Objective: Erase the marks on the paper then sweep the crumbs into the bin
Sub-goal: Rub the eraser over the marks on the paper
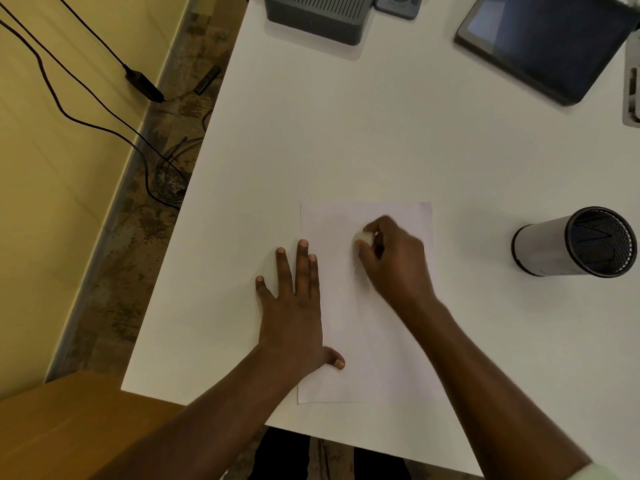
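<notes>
A white sheet of paper [377, 344] lies on the white table [346, 133], near its front edge. My left hand [294, 306] rests flat with fingers spread over the paper's left edge, thumb on the sheet. My right hand [394, 258] is closed around a small white eraser [363, 237] that touches the upper middle of the paper. A tiny dark speck shows near the paper's top left; no clear marks are visible. A grey cylindrical bin [575, 242] with a dark mesh inside lies on its side at the right, its mouth pointing right.
A dark tablet [543, 43] leans at the back right. At the back centre stands a grey slotted device [318, 19]. Cables [104, 109] run over the floor past the table's left edge. A wooden surface [69, 427] sits at lower left.
</notes>
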